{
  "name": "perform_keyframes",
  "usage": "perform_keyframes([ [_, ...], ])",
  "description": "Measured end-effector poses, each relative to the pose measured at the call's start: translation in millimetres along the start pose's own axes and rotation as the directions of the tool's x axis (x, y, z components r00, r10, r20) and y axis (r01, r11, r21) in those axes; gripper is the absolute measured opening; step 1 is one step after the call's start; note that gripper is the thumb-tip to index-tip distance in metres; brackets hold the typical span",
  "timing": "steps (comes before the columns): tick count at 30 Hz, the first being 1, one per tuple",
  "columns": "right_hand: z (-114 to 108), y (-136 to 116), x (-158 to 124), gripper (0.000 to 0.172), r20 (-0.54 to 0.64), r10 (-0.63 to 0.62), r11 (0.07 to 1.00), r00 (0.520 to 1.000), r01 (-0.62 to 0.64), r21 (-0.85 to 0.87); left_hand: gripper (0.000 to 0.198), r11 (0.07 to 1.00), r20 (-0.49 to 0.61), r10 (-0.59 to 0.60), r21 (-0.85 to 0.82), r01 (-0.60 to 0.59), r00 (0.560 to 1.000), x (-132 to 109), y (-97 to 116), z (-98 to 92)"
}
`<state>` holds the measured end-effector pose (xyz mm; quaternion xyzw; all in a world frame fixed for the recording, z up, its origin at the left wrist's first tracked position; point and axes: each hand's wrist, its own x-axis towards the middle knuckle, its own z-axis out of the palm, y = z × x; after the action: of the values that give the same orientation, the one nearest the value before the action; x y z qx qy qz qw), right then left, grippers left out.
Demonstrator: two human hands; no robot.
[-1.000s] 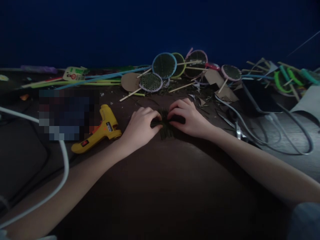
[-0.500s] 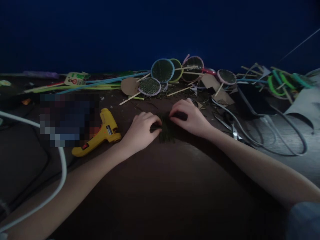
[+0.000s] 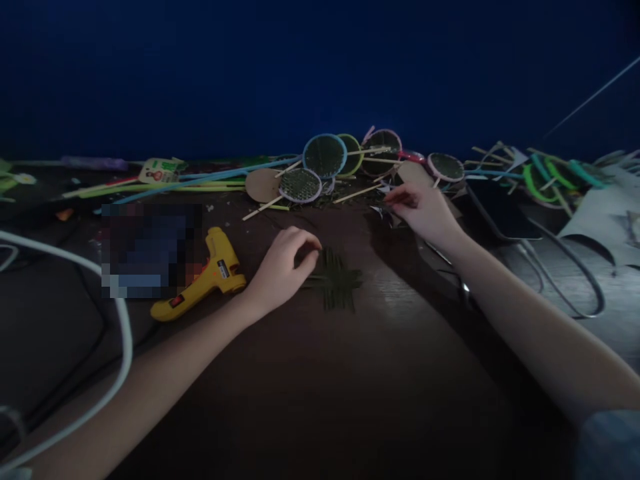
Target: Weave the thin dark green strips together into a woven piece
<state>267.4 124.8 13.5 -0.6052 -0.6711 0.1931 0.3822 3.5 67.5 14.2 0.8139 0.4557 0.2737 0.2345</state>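
A small cross-shaped weave of dark green, leaf-like strips (image 3: 343, 277) lies flat on the dark table. At its upper left edge is my left hand (image 3: 286, 270), thumb and forefinger curled together in a pinch. Whether a strip sits between those fingertips is too dark to see. My right hand (image 3: 425, 212) is farther back and to the right, above the leaf scraps. Its fingers are drawn together, and anything they hold is too small to make out.
A yellow glue gun (image 3: 205, 283) lies left of my left hand. Round woven fans (image 3: 325, 155) with coloured rims and sticks line the back. Scissors (image 3: 466, 288) lie partly under my right forearm. A phone (image 3: 503, 208) with cables is at right; a white cable (image 3: 126, 333) crosses the left.
My right hand has moved away from the weave, back and right to the scraps. The woven cross is now more exposed. My left hand stays at its edge; the view has shifted slightly.
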Motion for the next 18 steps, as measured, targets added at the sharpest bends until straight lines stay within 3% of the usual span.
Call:
perform_keyframes([
  [3,-11,-7,1,0.011,0.211,0.028,0.998,0.977,-0.015,-0.065,0.011,0.998,-0.119,-0.039,-0.055,0.033,0.992,1,-3,0.6],
  [5,-17,-13,1,0.005,0.33,0.01,0.98,0.944,0.056,-0.189,0.014,0.996,-0.155,-0.046,-0.079,0.034,0.987,1,-5,1.5],
  [8,-21,-19,-1,0.012,0.465,0.063,0.951,0.883,0.088,-0.296,0.016,0.994,-0.184,-0.058,-0.098,0.04,0.981,1,-7,2.4],
  [12,-20,-23,-2,0.016,0.461,0.158,0.912,0.873,0.051,-0.408,0.017,0.993,-0.192,-0.065,-0.105,0.045,0.979,1,-7,2.9],
  [18,-14,-25,-3,0.01,0.447,0.242,0.864,0.861,0.019,-0.504,0.019,0.993,-0.199,-0.072,-0.111,0.051,0.977,3,-8,3.3],
])
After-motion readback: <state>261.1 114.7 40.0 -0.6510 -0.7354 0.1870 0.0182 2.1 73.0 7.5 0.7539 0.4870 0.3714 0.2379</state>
